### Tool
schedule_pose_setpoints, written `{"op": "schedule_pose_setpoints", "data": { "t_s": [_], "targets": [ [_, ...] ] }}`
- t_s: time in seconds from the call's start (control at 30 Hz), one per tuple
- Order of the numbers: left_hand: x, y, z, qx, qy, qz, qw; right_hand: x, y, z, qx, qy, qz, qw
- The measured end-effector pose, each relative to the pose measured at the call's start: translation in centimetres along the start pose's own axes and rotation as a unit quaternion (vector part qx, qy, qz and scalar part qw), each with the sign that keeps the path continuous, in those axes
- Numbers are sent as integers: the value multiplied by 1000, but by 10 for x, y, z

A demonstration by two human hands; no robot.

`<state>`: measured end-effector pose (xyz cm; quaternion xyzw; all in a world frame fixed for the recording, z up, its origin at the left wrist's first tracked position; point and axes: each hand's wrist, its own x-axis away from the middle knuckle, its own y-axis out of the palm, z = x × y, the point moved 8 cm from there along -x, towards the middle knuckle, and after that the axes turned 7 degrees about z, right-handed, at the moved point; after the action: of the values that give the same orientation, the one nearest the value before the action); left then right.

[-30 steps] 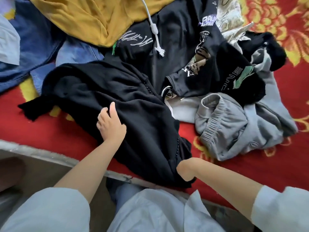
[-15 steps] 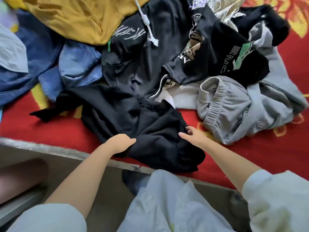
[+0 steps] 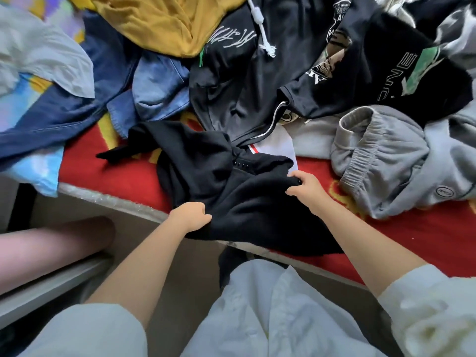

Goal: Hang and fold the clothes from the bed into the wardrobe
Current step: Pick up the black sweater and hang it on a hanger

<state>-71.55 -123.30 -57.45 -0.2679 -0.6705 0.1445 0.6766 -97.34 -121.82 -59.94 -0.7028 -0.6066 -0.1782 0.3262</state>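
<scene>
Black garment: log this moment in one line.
left hand grips black garment | right hand pinches its edge | bed edge

Sweater point(image 3: 226, 191) at the bed point(image 3: 123, 181) near edge, left hand point(image 3: 189, 217) on its near-left part, right hand point(image 3: 304, 188) on its right, sweatpants point(image 3: 386, 161) to the right, jeans point(image 3: 77, 109) to the left, hoodie point(image 3: 247, 73) behind.

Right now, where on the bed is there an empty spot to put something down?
Bare red cover shows left of the black garment that both hands grip, below the jeans. A second strip runs along the near edge, right of the right hand and below the grey sweatpants. Farther back it is crowded with piled clothes.
</scene>
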Motion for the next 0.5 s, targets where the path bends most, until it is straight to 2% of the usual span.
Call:
{"op": "schedule_pose_setpoints", "data": {
  "t_s": [0.07, 0.13, 0.2, 0.27, 0.3, 0.4, 0.43, 0.5],
  "targets": [
    [8, -8, -3, 53, -30, 35, 998, 20, 4, -35, 25, -94, -75, 992],
    [16, -26, 4, 150, -26, 112, 982, 46, 8, -70, 76, -210, -137, 965],
    [41, -53, 10, 267, 13, 216, 939, 83, 19, -108, 127, -336, -186, 915],
    [68, -82, 18, 302, 80, 295, 903, 118, 26, -140, 182, -454, -210, 847],
    [82, -90, 23, 306, 116, 309, 893, 135, 30, -153, 205, -498, -218, 814],
    [128, -98, 28, 303, 211, 320, 872, 182, 42, -197, 224, -573, -244, 750],
    [136, -97, 30, 302, 228, 310, 872, 192, 42, -209, 216, -577, -256, 745],
    [162, -91, 14, 358, 223, 318, 849, 222, 54, -233, 209, -589, -276, 730]
  ]
}}
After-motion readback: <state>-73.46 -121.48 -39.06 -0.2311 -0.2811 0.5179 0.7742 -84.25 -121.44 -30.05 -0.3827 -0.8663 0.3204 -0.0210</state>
